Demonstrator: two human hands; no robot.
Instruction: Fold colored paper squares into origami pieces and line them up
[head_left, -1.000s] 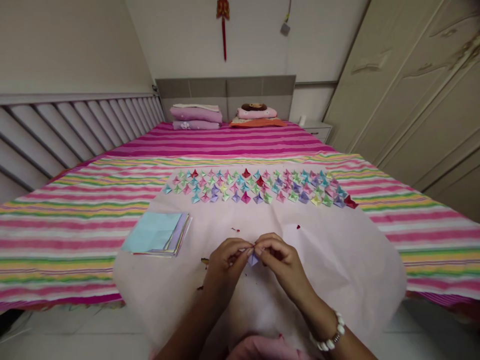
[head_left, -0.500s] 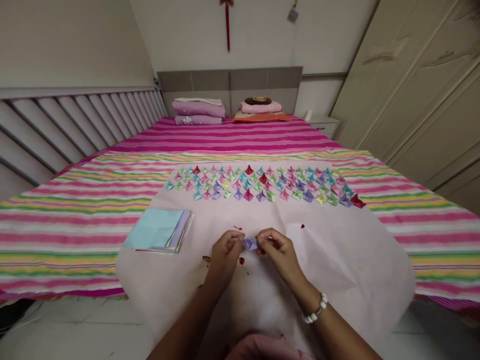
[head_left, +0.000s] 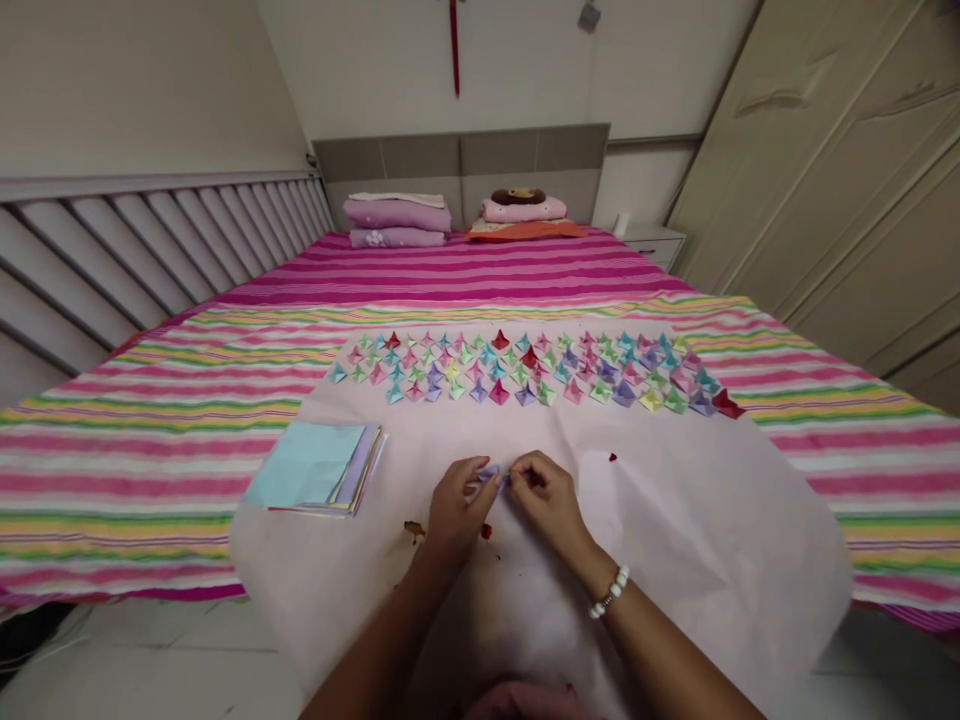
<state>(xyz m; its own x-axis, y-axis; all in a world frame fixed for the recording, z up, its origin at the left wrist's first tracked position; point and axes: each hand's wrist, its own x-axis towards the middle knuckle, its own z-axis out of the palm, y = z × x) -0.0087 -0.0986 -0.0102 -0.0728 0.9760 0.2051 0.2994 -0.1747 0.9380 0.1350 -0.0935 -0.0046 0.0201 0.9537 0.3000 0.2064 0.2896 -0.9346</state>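
Observation:
A small folded piece of purple paper (head_left: 489, 471) is held between my two hands, above the pale sheet (head_left: 675, 520). My left hand (head_left: 459, 505) grips it with thumb and fingers and hides much of it. The fingertips of my right hand (head_left: 546, 492) pinch its right end; a bead bracelet (head_left: 610, 592) is on that wrist. Beyond my hands, several rows of small folded paper pieces (head_left: 499, 392) in many colours stand on the sheet. To the left lies a stack of square paper (head_left: 307, 465) with a light blue sheet on top.
Under the pale sheet is a bed with a striped cover (head_left: 150, 440). A slatted rail (head_left: 150, 240) runs along the left. Folded bedding (head_left: 397, 213) and a pink pillow pile (head_left: 523, 210) sit by the headboard (head_left: 525, 160). A wardrobe (head_left: 840, 190) stands on the right.
My left hand has turned and closed further over the purple paper, which now shows less. My right hand has shifted slightly inward, still pinching its end. The view has moved a little.

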